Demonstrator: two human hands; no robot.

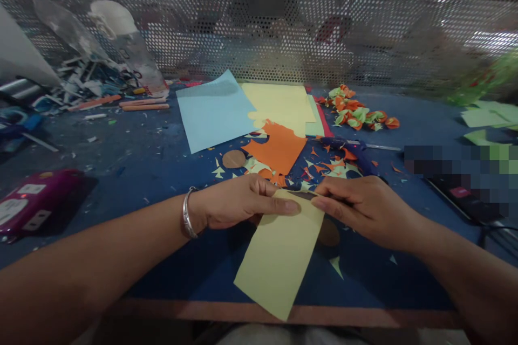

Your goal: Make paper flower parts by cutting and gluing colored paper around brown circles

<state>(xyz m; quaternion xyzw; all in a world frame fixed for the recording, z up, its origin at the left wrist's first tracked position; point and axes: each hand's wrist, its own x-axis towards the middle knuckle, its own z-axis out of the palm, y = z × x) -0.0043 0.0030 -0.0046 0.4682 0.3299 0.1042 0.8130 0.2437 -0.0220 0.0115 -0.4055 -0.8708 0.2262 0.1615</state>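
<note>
At the far left, a magenta socket box [44, 197], smooth and rounded, was cut off by the picture's edge. Behind it, a heap of sticks [84, 83] was too jumbled to sort, beside a see-through bottle [137, 59] with a white cap, its contents unclear. A flat blue sheet [216, 113] overlapped part of a yellow sheet [279, 99], and near it lay a round brown disc [233, 159]. The left hand [243, 199], a silver bangle [186, 213] at its wrist, was closed on the top of a pale yellow piece [283, 253], thumb in front, most fingers hidden behind. That oblong paper hung tilted over the blue table's near edge; a dark sliver at its top could not be made out. Beyond it lay a ragged-edged orange sheet [279, 148]. A second disc [328, 233] was partly covered by the piece. The right hand [364, 210] pinched the piece's top right corner, covering part of a dark blue tool [362, 156]. Farther back sat crinkled paper flowers [356, 110]. At right, coarse blocks obscured a dark device [465, 199].
</note>
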